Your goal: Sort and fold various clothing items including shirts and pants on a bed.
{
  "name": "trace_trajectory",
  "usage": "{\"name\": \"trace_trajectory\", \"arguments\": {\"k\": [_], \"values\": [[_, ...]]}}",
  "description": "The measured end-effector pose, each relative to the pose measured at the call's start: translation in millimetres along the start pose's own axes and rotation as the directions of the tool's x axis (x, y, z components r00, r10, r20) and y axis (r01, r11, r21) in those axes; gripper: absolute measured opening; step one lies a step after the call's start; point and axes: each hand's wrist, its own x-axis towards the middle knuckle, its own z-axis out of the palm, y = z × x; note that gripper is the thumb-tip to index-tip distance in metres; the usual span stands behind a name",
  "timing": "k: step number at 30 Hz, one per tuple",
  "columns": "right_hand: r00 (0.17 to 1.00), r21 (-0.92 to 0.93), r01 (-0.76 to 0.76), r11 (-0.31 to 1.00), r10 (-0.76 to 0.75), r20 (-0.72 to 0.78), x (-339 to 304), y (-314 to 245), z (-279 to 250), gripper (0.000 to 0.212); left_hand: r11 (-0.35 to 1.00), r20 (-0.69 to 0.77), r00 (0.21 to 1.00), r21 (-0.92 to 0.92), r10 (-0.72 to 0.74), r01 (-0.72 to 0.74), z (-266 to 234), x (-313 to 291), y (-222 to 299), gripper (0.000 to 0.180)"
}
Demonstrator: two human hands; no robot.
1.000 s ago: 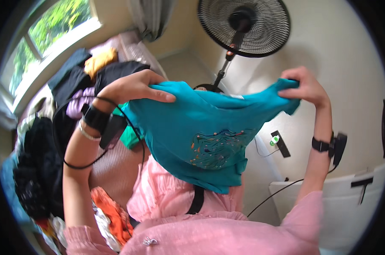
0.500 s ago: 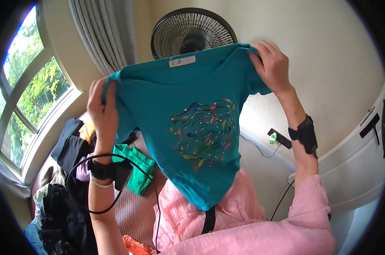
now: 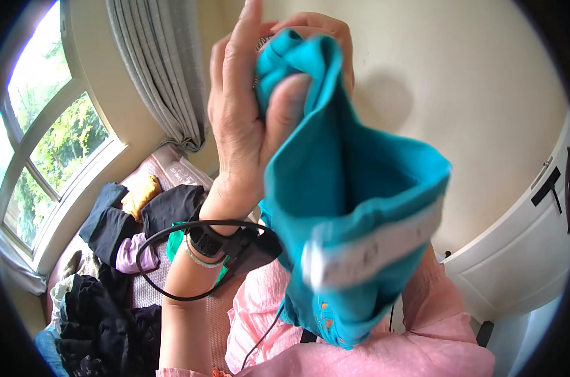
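Observation:
A teal T-shirt [image 3: 304,182] hangs bunched up close before me, its neck opening toward me and a white label strip on it, blurred by motion. Part of its colourful print shows low down. My left hand [image 3: 237,116] pinches the gathered shoulder cloth with the thumb in front, its other fingers pointing up. Behind the top of the shirt, my right hand [image 3: 326,24] curls around the same bunch; most of it is hidden by cloth. Dark bands with a looped black cable sit around my left wrist.
On the left, a bed-like surface bears a heap of black clothes [image 3: 102,320], folded dark garments [image 3: 171,210], a yellow cloth [image 3: 141,198] and a lilac one [image 3: 136,253]. A grey curtain [image 3: 162,69] hangs by the window. A white door [image 3: 511,251] stands at right.
The T-shirt was spread wide between both hands; now its shoulders are brought together. My right hand has moved left, my left hand up and right, and the collar faces me.

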Motion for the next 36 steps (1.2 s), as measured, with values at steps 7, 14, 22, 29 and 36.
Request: {"name": "trace_trajectory", "arguments": {"k": [7,14,22,29,36], "values": [[0.462,0.194,-0.864,0.464,0.58,0.671,-1.8,19.2,-43.5,0.021,0.854,0.135,0.869,0.307,-0.475,0.42,-29.0,1.0,-13.0,0.032],[0.431,-0.006,-0.685,0.728,0.412,0.803,25.7,8.4,-32.9,0.046,0.843,0.373,0.842,0.513,-0.389,0.162,-49.0,46.9,-28.0,0.032],[0.596,-0.059,-0.355,0.933,0.275,0.755,57.6,31.4,-20.8,0.02,0.807,0.694,0.412,0.507,-0.59,0.302,-107.2,58.9,-27.0,0.041],[0.54,-0.115,-0.207,0.972,0.211,0.815,57.0,60.5,-22.0,0.023,0.6,0.677,0.23,0.381,-0.699,0.703,-141.9,-13.7,-69.0,0.038],[0.68,-0.051,-0.164,0.985,0.151,0.718,30.7,82.4,7.4,0.033,0.372,0.062,0.415,-0.336,-0.908,0.865,-123.9,-19.4,-89.5,0.021]]}}
